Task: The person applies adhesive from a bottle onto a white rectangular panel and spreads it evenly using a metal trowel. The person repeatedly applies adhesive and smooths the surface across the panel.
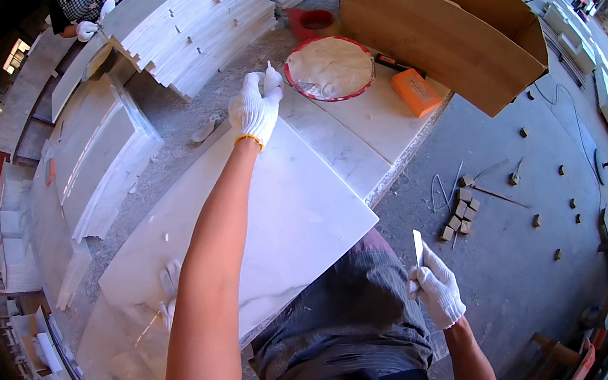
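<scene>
My left hand (255, 109), in a white knit glove with a yellow cuff, reaches out over the far edge of a white marble slab (269, 218). Its fingers are closed around a small white bottle (272, 76) whose thin tip points up. Just right of it, on a neighbouring slab, stands a round red-rimmed tub (330, 68) of pale paste or powder. Low by my right thigh, my right hand (438, 292), gloved as well, grips a flat pale scraper (418, 246) with the blade upward. Its handle is hidden in the fingers.
An orange box (416, 92) and a dark tool lie beside a large cardboard box (444, 22). Stacked slabs (200, 30) rise at the far left, with another person's gloved hand (87, 31) behind. Small blocks (459, 216) and rods lie on the floor at right.
</scene>
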`<state>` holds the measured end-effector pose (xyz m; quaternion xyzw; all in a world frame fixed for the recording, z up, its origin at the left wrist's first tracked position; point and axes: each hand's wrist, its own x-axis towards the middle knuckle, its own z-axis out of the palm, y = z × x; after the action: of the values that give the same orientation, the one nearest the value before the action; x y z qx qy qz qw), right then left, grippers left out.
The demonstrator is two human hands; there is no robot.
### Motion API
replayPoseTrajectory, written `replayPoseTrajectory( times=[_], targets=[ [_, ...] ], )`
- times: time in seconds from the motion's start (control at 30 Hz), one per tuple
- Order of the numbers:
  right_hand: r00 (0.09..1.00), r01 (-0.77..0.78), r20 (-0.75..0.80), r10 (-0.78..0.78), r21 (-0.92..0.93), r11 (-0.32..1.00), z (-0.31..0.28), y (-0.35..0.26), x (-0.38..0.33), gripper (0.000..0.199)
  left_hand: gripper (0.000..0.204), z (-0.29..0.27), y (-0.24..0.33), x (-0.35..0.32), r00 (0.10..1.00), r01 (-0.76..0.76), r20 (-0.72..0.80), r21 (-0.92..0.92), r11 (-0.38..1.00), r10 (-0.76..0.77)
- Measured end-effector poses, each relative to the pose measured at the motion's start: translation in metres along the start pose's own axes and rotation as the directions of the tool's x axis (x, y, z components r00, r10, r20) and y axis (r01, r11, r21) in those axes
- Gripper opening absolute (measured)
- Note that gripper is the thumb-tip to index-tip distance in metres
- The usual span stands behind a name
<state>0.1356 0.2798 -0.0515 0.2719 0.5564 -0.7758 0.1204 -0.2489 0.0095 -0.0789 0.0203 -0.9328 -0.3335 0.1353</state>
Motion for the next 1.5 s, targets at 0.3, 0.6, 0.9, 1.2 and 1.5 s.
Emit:
replayPoseTrajectory(
  times=[0.3, 0.6, 0.9, 1.2, 1.5],
  targets=[
    [0.999, 0.035, 0.009, -0.036, 0.138, 0.990, -0.008, 0.016, 0.010, 0.030, 0.058, -0.007, 0.009, -0.004, 1.000, -0.005, 0.021, 0.124, 0.992, 0.003],
    [0.986, 0.125, 0.085, -0.141, 0.178, 0.976, -0.026, 0.029, 0.027, 0.040, 0.063, -0.056, -0.024, -0.138, 0.859, -0.510, -0.024, -0.122, 0.851, 0.511],
    [0.971, 0.096, 0.209, -0.118, 0.113, 0.989, 0.003, 0.018, 0.034, 0.042, 0.069, -0.074, 0.001, -0.172, 0.814, -0.575, 0.183, 0.114, 0.810, 0.552],
    [0.988, 0.085, 0.124, -0.087, 0.020, 0.996, -0.016, 0.015, 0.016, 0.038, 0.051, -0.068, 0.000, -0.173, 0.877, -0.480, 0.084, 0.166, 0.862, 0.472],
    [0.955, 0.088, 0.260, -0.140, 0.204, 0.975, -0.005, 0.005, 0.027, 0.040, 0.056, -0.078, 0.036, -0.238, 0.473, -0.821, 0.471, -0.070, 0.567, 0.744]
  ],
)
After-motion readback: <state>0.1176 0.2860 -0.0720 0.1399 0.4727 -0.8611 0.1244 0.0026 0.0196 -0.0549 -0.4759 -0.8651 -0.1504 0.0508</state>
